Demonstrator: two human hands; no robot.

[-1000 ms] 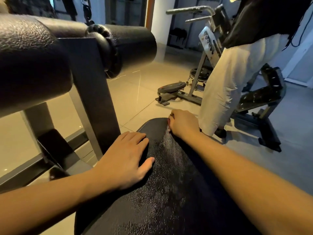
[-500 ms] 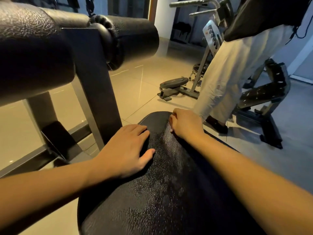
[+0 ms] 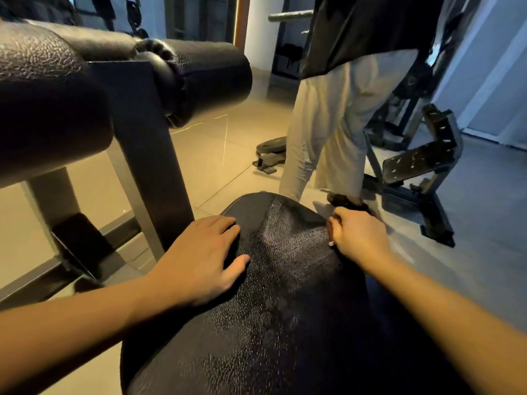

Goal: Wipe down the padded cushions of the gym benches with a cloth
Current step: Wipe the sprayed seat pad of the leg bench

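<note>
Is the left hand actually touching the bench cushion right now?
Touching. The head view shows the left hand lying palm-down and flat on the black cushion, fingers spread across its left edge, with no gap visible beneath them.

There is only one view, from a wide-angle camera on the person's head. It looks forward and down along both forearms, very near to the black bench cushion that fills the lower middle. The roller pad stands close at upper left, strongly curved by the lens. Farther ahead stands another person.
</note>
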